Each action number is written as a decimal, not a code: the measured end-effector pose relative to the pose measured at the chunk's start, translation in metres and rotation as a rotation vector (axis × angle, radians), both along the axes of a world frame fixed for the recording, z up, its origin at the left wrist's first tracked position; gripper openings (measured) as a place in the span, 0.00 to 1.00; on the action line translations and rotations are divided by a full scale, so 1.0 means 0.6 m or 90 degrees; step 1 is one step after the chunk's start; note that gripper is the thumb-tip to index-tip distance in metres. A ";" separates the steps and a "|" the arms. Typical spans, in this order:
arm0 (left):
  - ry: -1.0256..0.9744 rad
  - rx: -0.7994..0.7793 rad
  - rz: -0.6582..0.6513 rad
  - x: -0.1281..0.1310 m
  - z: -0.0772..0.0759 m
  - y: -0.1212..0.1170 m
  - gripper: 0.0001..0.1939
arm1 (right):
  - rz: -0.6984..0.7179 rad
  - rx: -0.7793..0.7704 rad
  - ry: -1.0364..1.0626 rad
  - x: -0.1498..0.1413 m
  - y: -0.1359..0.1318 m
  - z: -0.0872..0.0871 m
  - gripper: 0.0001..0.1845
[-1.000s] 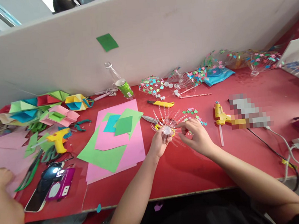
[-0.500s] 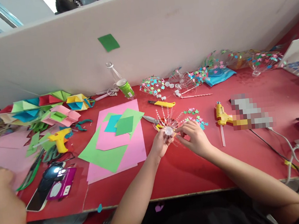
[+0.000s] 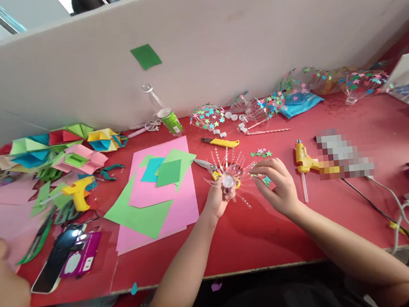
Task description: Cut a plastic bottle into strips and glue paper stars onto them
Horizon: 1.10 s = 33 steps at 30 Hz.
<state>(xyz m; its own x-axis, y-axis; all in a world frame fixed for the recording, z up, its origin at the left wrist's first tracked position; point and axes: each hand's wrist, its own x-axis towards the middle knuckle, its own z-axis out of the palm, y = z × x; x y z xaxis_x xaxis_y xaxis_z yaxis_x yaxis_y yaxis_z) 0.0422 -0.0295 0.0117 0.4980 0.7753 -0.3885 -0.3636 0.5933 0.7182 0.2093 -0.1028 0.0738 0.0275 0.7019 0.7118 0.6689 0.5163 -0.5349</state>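
My left hand (image 3: 218,198) is closed around the neck of a cut clear plastic bottle top (image 3: 228,182), its round mouth facing me. Thin clear strips fan outward from it on all sides. To its right, my right hand (image 3: 274,183) is apart from the strips, fingers spread and curved, with nothing seen in them. Small paper stars (image 3: 261,153) lie on the table just beyond the right hand, partly hidden by it. Scissors (image 3: 207,165) with yellow handles rest behind the bottle top, partly covered. A yellow utility knife (image 3: 221,142) lies farther back.
Pink and green paper sheets (image 3: 154,216) lie left. A yellow glue gun (image 3: 302,156) is on the right, another glue gun (image 3: 79,192) at left. Star-covered bottle pieces (image 3: 208,117) and a bottle (image 3: 168,118) stand by the wall. Another person's arm (image 3: 4,288) enters at lower left.
My right hand has moved right, away from the strips, and its fingers have spread. My left hand still holds the bottle top, with more strips fanned out below it.
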 end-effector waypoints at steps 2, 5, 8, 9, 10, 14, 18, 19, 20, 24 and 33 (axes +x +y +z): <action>-0.002 0.010 -0.009 0.000 -0.002 0.000 0.21 | 0.005 0.019 -0.031 0.001 -0.001 -0.002 0.13; -0.002 0.022 -0.012 -0.001 -0.003 0.000 0.22 | 0.025 0.012 -0.072 -0.001 0.000 -0.006 0.17; -0.008 0.019 -0.022 -0.002 -0.004 -0.001 0.22 | 0.033 -0.006 -0.087 -0.003 0.002 -0.009 0.21; -0.011 0.018 -0.028 -0.003 -0.004 -0.001 0.22 | 0.027 -0.007 -0.090 -0.004 0.003 -0.010 0.21; -0.014 0.018 -0.034 -0.003 -0.005 -0.001 0.22 | 0.015 -0.001 -0.093 -0.004 0.002 -0.010 0.20; -0.017 0.026 -0.039 -0.003 -0.007 -0.001 0.21 | -0.010 0.073 -0.109 -0.007 -0.002 -0.012 0.13; -0.012 0.032 -0.031 -0.005 -0.014 -0.001 0.22 | 0.070 0.038 -0.131 -0.013 0.000 -0.016 0.10; -0.007 0.037 -0.034 -0.005 -0.016 -0.001 0.22 | 0.071 0.017 -0.131 -0.014 0.001 -0.018 0.09; 0.001 0.040 -0.036 -0.005 -0.017 -0.001 0.21 | 0.063 -0.002 -0.129 -0.015 0.004 -0.020 0.08; 0.046 0.041 -0.002 -0.001 -0.013 -0.004 0.18 | 0.028 -0.043 -0.127 -0.017 0.010 -0.029 0.06; 0.082 0.005 0.057 0.006 -0.012 -0.010 0.15 | -0.061 0.024 -0.282 -0.026 0.005 -0.042 0.05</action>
<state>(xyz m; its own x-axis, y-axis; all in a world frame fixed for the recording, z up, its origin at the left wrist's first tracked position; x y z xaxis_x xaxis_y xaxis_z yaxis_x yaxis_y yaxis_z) 0.0458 -0.0357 0.0045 0.3736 0.8177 -0.4379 -0.3199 0.5567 0.7667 0.1936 -0.0999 0.0487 -0.2217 0.6849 0.6941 0.8746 0.4544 -0.1690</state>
